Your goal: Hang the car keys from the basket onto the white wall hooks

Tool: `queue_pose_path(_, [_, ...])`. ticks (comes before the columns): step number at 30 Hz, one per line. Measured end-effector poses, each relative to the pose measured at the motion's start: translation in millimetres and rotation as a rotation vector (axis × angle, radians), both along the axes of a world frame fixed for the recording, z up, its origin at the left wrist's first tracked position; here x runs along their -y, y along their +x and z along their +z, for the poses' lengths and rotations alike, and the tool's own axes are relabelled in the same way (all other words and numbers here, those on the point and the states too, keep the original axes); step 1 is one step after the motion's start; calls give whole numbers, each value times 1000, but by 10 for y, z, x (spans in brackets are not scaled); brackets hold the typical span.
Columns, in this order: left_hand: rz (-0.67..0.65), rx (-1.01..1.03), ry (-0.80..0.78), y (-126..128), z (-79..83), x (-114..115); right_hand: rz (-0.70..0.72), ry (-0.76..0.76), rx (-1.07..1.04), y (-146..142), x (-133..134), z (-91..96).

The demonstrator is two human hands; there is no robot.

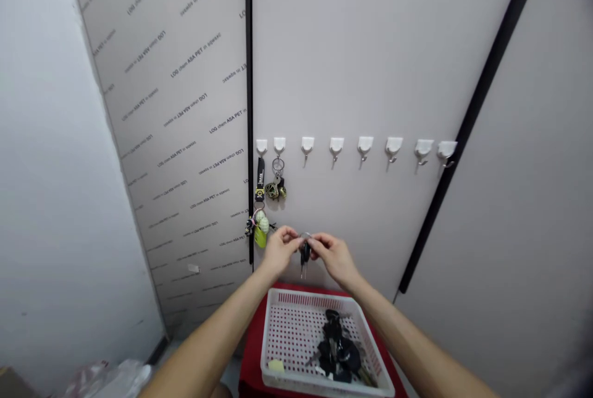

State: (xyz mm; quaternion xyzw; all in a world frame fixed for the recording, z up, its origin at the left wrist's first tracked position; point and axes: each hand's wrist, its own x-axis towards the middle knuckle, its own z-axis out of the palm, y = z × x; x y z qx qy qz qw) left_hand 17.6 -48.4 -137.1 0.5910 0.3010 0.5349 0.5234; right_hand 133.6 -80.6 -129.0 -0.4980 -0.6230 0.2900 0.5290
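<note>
My left hand [280, 249] and my right hand [334, 256] are closed on opposite sides of a metal key ring, just in front of the panel. Black-headed keys [304, 252] dangle from the ring between my fingertips. Left of my hands, a black strap keychain [260, 182] with green and yellow charms [261, 228] hangs from the leftmost hook. On the second hook hangs another bunch of keys [277, 189] on a ring. Below my hands is a white plastic basket [273, 324] holding a pile of black keys [340, 348] and a small yellow piece [276, 365].
Several white adhesive hooks [336, 146] run in a row across the grey panel [370, 64]. The basket stands on a red surface [252, 348]. Black strips [249, 76] edge the panel. Clear plastic bags [111, 379] lie at the lower left.
</note>
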Motion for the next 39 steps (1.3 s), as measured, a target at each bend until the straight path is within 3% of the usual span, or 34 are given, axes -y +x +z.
queue_pose_path(8, [250,-86,320,47,935,-210,-68,257,-142,-71,-394,885])
queue_pose_path(11, [340,-144,379,111,1181,-304,-125,296,-202,-106,-526,1118])
queue_pose_path(15, [399,-256,389,187,1293,-396,-209,247,-184,-118,-640,1239])
queue_pose_path(20, [428,-364,401,186,1214,-346,-238,167,-147,-69,-642,1187])
queue_pose_path(23, [448,-318,458,140,1037,-226,-223,164,-140,-4,-533,1057])
queue_pose_path(26, [392,-311,455,110,650,-83,-215,132,-45,109,-342,733])
queue_pose_path(32, [131,-575,208,168,-641,325,42,-190,560,390,255,-434])
queue_pose_path(34, [36,-686,187,197,-1005,460,36,-272,741,448,446,-785])
queue_pose_path(36, [-85,-790,183,220,-1241,555,-18,-303,851,471,587,-1036])
queue_pose_path(39, [-213,-911,166,235,-1376,608,-64,-296,865,453,690,-1223])
